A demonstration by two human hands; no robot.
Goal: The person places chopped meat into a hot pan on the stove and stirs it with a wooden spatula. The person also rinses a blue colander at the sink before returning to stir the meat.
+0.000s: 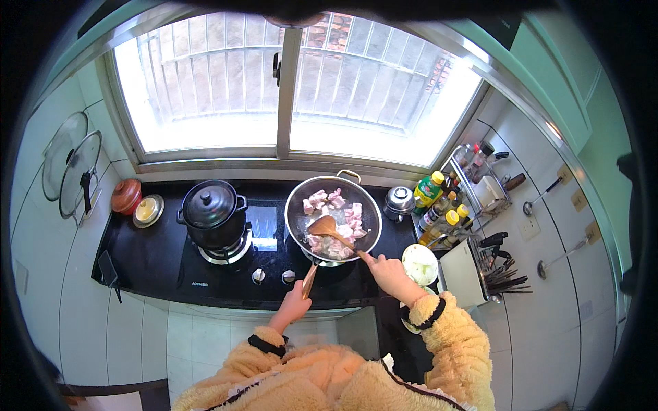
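A wok (293, 205) sits over the right burner of the black gas hob. Chunks of pale pink raw-looking meat (353, 216) lie spread inside it, with some liquid around them. My left hand (294, 303) grips the wok's long handle (309, 281) at the front. In my right hand (389, 275) is the handle of a wooden spatula (323, 226). The spatula's broad head rests among the meat, left of the wok's middle. Just right of my right hand stands a whitish bowl (420, 264) with pale green marks inside.
On the left burner stands a lidded black pot (213, 210). A small metal lidded pot (399, 202) is right of the wok, beside a rack of sauce bottles (437, 213). A knife block (465, 272) with chopsticks stands farther right. Glass lids (77, 174) hang on the left wall.
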